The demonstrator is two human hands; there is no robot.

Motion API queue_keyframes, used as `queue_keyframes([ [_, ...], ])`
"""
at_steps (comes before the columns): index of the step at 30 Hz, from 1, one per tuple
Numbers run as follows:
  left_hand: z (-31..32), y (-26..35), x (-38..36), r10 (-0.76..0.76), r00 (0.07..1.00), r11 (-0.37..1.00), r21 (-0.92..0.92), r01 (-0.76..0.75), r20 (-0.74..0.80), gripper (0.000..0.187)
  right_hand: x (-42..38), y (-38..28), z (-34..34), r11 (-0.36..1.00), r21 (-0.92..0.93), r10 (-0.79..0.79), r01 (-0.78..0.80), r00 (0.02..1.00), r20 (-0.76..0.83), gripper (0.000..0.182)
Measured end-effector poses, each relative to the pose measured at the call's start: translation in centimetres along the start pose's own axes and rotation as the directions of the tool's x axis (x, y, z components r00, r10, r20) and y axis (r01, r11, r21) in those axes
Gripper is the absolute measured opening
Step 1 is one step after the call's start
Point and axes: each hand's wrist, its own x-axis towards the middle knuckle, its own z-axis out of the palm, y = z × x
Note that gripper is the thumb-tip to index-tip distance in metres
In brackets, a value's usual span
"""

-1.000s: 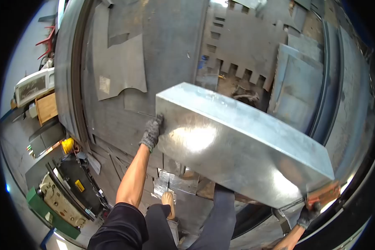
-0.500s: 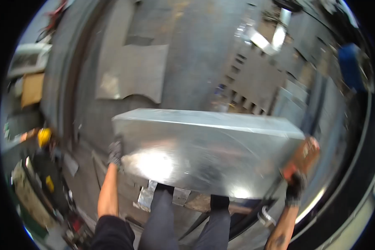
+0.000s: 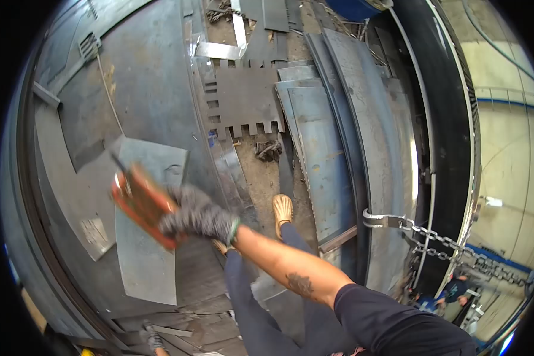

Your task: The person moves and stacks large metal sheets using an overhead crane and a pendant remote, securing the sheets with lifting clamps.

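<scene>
My right hand (image 3: 199, 216), in a grey knit glove, reaches across to the left with its fingers wrapped round an orange-red block-shaped tool (image 3: 145, 204). Motion blurs the tool, and a dark thin tip sticks out at its upper end. It overlaps a pale grey metal sheet (image 3: 148, 267) lying on larger dark steel plates. Low at the left, my left hand (image 3: 152, 337), also gloved, is near narrow metal strips (image 3: 172, 331). It is small in the view, and how its fingers are held does not show clearly.
A notched steel plate (image 3: 249, 98) lies ahead, with a clump of scrap (image 3: 268, 150) below it. Long bent sheets (image 3: 362, 136) are stacked along the right. A hook (image 3: 380, 219) on a chain (image 3: 445, 240) hangs at the right. Another person (image 3: 455, 291) is far off at lower right.
The shiny metal piece is no longer between my hands; a pale sheet now lies at the left. My right hand has swung left with the orange-red tool, and the view has turned right.
</scene>
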Motion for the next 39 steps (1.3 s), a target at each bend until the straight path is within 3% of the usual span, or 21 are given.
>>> queue_keyframes([
  [1, -1.3, 1.1, -0.4, 0.032, 0.992, 0.999, -0.045, -0.027, 0.121, 0.059, -1.6, 1.5, 1.4, 0.999, -0.038, 0.023, -0.023, 1.0, 0.011, 0.045],
  [5, 2.2, 4.8, -1.3, 0.307, 0.948, 0.949, -0.109, -0.297, 0.089, 0.047, -11.2, 5.5, 2.1, 0.978, -0.037, 0.206, -0.203, 0.972, 0.115, 0.047],
  [7, 4.9, 7.4, -1.0, 0.127, 0.902, 0.975, -0.218, -0.038, 0.413, 0.038, -16.0, 9.6, 1.0, 0.943, -0.265, 0.21, -0.199, 0.977, 0.015, 0.051],
  [9, 7.0, 11.1, -2.2, 0.219, 0.826, 0.956, -0.284, -0.075, 0.519, 0.039, -20.5, 13.7, -0.8, 0.92, -0.254, 0.294, -0.299, 0.954, -0.058, 0.056],
  [11, 3.8, 21.2, -8.4, 0.23, 0.712, 0.92, -0.387, 0.063, 0.663, 0.033, -25.2, 15.3, -3.3, 0.883, -0.32, 0.309, -0.342, 0.939, -0.15, 0.056],
  [13, 4.2, 26.4, -12.2, 0.288, 0.68, 0.932, -0.359, -0.039, 0.674, 0.031, -30.2, 15.3, -6.3, 0.759, -0.303, 0.516, -0.576, 0.817, -0.258, 0.057],
  [15, 5.3, 28.3, -13.6, 0.341, 0.655, 0.93, -0.342, -0.133, 0.674, 0.029, -35.0, 18.3, -8.3, 0.727, -0.224, 0.567, -0.649, 0.752, -0.337, 0.058],
  [19, 8.5, 33.1, -15.7, 0.462, 0.499, 0.865, -0.249, -0.435, 0.733, 0.026, -45.8, 26.3, -8.9, 0.77, -0.101, 0.458, -0.63, 0.657, -0.599, 0.056],
  [20, 9.7, 34.1, -15.9, 0.554, 0.447, 0.79, -0.274, -0.548, 0.702, 0.025, -48.6, 28.6, -8.9, 0.807, 0.193, 0.567, -0.558, 0.642, -0.516, 0.054],
  [23, 11.8, 38.3, -19.4, 0.681, 0.325, 0.61, -0.262, -0.748, 0.656, 0.024, -55.2, 29.8, -8.5, 0.767, 0.443, 0.64, -0.464, 0.507, -0.577, 0.051],
  [26, 15.5, 42.9, -26.0, 0.724, 0.337, 0.58, -0.266, -0.77, 0.602, 0.024, -61.6, 40.3, -6.9, 0.629, 0.757, 0.736, -0.178, 0.451, -0.505, 0.039],
  [28, 16.6, 46.4, -35.3, 0.694, 0.368, 0.607, -0.229, -0.761, 0.619, 0.026, -65.7, 45.8, -7.2, 0.669, 0.733, 0.64, 0.122, 0.408, -0.652, 0.047],
  [31, 23.6, 51.1, -44.6, 0.727, 0.29, 0.46, -0.128, -0.878, 0.622, 0.033, -70.8, 56.9, -6.4, 0.608, 0.628, 0.634, 0.486, 0.18, -0.752, 0.053],
  [32, 26.4, 52.7, -47.4, 0.82, 0.119, 0.306, -0.252, -0.918, 0.56, 0.035, -74.4, 54.7, -8.1, 0.31, 0.514, 0.661, 0.8, 0.208, -0.721, 0.055],
  [33, 29.7, 54.4, -50.5, 0.871, -0.065, 0.14, -0.373, -0.917, 0.487, 0.037, -77.1, 58.3, -8.7, 0.399, 0.545, 0.669, 0.737, 0.172, -0.723, 0.051],
  [34, 31.7, 56.7, -55.5, 0.862, -0.139, 0.048, -0.353, -0.934, 0.487, 0.041, -79.3, 61.3, -9.5, 0.402, 0.511, 0.673, 0.76, 0.133, -0.727, 0.049],
  [35, 33.8, 58.8, -59.5, 0.844, -0.218, -0.045, -0.34, -0.939, 0.49, 0.047, -80.7, 64.0, -10.7, 0.505, 0.428, 0.669, 0.75, -0.027, -0.743, 0.047],
  [36, 38.1, 62.2, -59.7, 0.807, -0.308, 0.167, -0.694, -0.7, 0.505, 0.059, -82.2, 66.7, -11.9, 0.612, 0.352, 0.646, 0.708, -0.19, -0.74, 0.046],
  [37, 42.5, 66.9, -60.7, 0.805, -0.382, -0.029, -0.614, -0.789, 0.454, 0.069, -83.6, 69.3, -13.0, 0.71, 0.294, 0.606, 0.64, -0.344, -0.717, 0.044],
  [38, 42.2, 67.1, -67.0, 0.811, -0.455, -0.139, -0.634, -0.761, 0.368, 0.071, -85.6, 69.9, -14.7, 0.726, 0.301, 0.613, 0.618, -0.383, -0.691, 0.045],
  [39, 41.6, 66.7, -73.1, 0.832, -0.433, -0.161, -0.595, -0.788, 0.348, 0.073, -86.4, 70.2, -16.9, 0.718, 0.008, 0.532, 0.696, -0.541, -0.651, 0.045],
])
